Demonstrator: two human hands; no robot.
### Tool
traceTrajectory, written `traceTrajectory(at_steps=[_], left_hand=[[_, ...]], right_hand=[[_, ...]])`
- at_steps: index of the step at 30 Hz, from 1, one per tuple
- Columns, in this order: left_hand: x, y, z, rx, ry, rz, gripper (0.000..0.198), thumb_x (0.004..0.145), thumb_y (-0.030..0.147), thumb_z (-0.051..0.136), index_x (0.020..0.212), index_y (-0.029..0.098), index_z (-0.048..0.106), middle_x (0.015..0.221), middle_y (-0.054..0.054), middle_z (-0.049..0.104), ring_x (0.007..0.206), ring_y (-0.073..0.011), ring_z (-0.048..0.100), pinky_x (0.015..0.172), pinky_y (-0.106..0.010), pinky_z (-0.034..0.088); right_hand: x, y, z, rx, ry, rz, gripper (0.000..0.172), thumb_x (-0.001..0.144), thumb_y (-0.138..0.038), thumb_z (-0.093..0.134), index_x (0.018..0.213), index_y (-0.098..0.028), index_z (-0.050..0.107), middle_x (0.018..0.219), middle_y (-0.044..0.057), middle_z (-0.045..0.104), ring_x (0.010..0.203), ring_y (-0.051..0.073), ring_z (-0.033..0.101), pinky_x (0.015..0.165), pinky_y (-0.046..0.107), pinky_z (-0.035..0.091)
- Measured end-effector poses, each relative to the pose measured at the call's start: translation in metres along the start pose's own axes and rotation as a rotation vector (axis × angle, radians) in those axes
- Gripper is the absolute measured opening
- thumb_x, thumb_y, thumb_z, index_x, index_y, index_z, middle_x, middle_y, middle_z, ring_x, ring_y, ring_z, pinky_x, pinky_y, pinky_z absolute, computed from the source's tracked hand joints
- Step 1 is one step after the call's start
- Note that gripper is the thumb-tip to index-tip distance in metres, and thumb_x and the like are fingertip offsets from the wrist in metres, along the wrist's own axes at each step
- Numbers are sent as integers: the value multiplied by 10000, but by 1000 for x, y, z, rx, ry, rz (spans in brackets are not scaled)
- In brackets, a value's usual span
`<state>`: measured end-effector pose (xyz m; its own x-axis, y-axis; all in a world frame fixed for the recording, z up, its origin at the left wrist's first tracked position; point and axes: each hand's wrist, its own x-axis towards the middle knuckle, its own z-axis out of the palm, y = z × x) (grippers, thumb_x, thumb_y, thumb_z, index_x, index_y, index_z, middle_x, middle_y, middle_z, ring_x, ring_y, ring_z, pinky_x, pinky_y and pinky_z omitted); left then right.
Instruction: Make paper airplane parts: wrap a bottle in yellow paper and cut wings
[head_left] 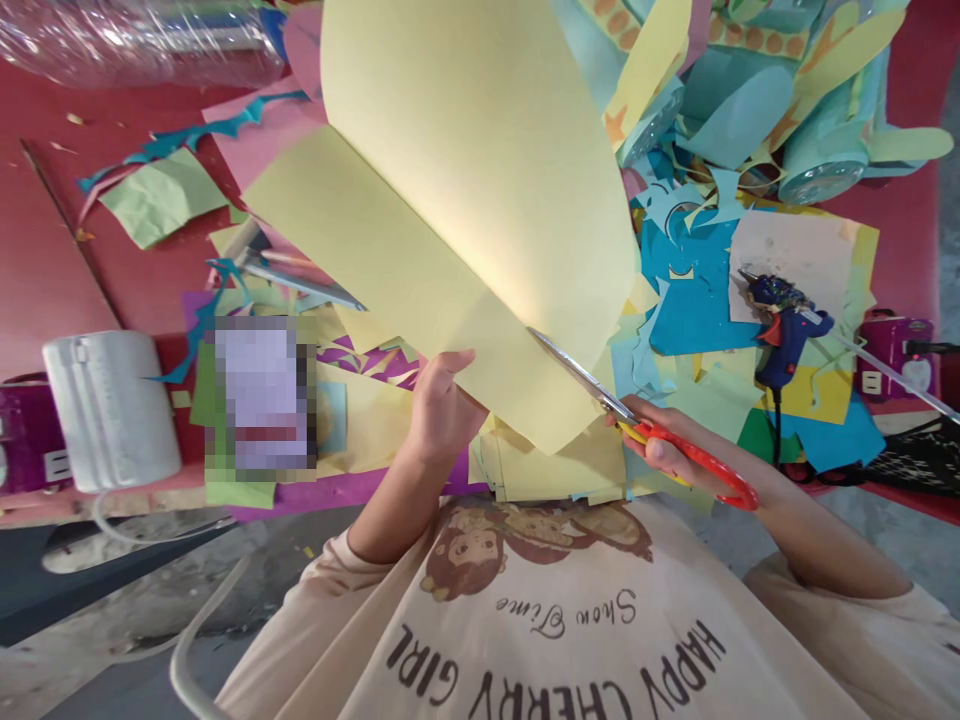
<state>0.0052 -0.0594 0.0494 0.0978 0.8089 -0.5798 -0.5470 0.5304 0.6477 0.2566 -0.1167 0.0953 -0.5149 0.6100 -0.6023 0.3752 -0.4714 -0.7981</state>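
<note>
A large sheet of pale yellow paper (480,150) fills the middle of the view, its far part bent upward along a slanting line. My left hand (448,405) pinches the near edge of this sheet, thumb on top. In my right hand (667,445) is a pair of scissors (577,375) with red and yellow handles. Their blades lie on the sheet at the slanting line, pointing away and to the left. The blades look nearly closed; the paper hides part of them. Smaller yellow paper pieces (562,470) lie under the sheet's near corner.
A blue glue gun (784,345) rests on papers at the right. Decorated plastic bottles (825,170) and paper scraps lie behind it. On the left are a white appliance (112,410), a blurred phone-like object (262,395) and crumpled green paper (165,195). Plastic-wrapped bottles (142,40) lie far left.
</note>
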Motion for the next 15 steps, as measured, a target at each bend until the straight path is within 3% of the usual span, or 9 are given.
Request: traceTrajectory(at_steps=[15], left_hand=[[-1, 2, 3, 19, 4, -19, 320, 677, 288, 548, 978, 203, 615, 919, -63, 729, 1154, -299, 630, 939, -380, 535]], right_hand=[[1, 11, 2, -65, 42, -22, 613, 844, -745, 405, 1102, -195, 486, 657, -55, 341, 549, 96, 268, 497, 243, 243]])
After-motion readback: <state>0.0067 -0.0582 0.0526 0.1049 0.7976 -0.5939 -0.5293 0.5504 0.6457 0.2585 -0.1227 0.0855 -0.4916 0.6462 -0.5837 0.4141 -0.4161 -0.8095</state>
